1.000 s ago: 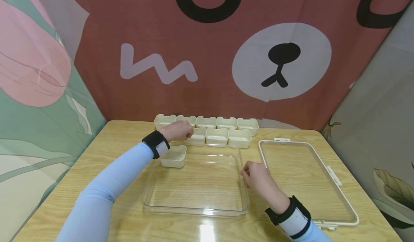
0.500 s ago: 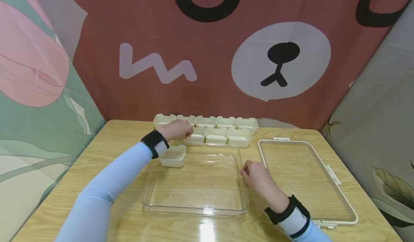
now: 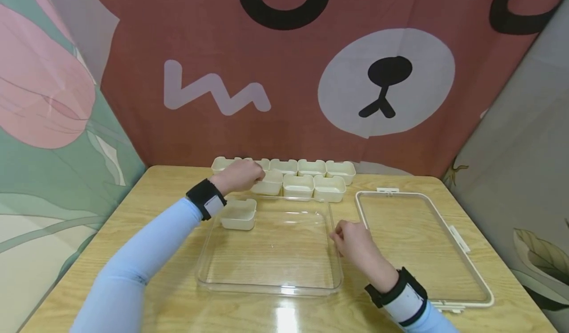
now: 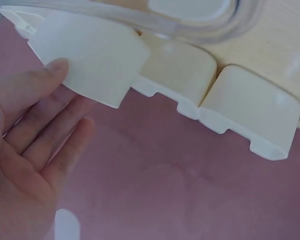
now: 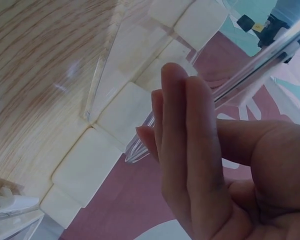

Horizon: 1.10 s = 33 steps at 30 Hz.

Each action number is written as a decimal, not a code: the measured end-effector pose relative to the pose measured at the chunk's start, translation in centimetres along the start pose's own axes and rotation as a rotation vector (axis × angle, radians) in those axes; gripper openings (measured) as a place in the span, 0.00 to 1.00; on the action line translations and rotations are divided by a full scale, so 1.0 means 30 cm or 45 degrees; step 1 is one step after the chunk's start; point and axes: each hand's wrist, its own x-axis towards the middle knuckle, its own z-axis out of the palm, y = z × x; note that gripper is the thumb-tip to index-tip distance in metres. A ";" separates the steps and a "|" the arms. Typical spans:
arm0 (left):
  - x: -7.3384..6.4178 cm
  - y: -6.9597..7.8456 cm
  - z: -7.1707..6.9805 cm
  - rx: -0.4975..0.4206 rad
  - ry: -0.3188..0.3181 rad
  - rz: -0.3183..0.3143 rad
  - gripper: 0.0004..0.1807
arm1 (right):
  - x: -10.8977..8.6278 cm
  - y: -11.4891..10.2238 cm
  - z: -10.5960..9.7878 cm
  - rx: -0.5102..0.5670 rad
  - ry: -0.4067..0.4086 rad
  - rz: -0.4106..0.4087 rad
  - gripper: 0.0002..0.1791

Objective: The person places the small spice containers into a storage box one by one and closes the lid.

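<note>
My left hand (image 3: 238, 176) pinches the edge of a small cream plastic box (image 3: 267, 183) at the left end of the front row. In the left wrist view, the thumb lies on the side of this cream box (image 4: 92, 55) and other fingers reach behind it. Another cream box (image 3: 238, 218) sits in the far left corner of a large clear plastic container (image 3: 266, 289). At that container's right side, my right hand (image 3: 355, 244) holds the rim between thumb and fingers. The clear wall (image 5: 267, 60) passes between them in the right wrist view.
Several more cream boxes (image 3: 299, 187) stand in two rows behind the clear container. To the right lies a clear lid (image 3: 422, 254) with a white frame and clips. A fabric backdrop (image 3: 284, 125) with a bear print hangs behind the wooden table (image 3: 169, 293).
My left hand has shifted slightly left and towards me, and the cream box it pinches has tilted and moved a little with it. The right hand stays at the container's rim.
</note>
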 end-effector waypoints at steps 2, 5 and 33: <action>-0.010 0.010 -0.016 0.023 0.032 0.023 0.13 | 0.000 -0.001 -0.002 0.007 -0.004 0.005 0.07; -0.026 0.028 -0.038 0.045 0.070 0.051 0.13 | 0.000 0.000 -0.006 0.014 -0.001 0.002 0.07; -0.127 0.150 -0.128 0.257 0.307 0.236 0.11 | 0.002 -0.004 -0.019 0.045 -0.080 0.054 0.05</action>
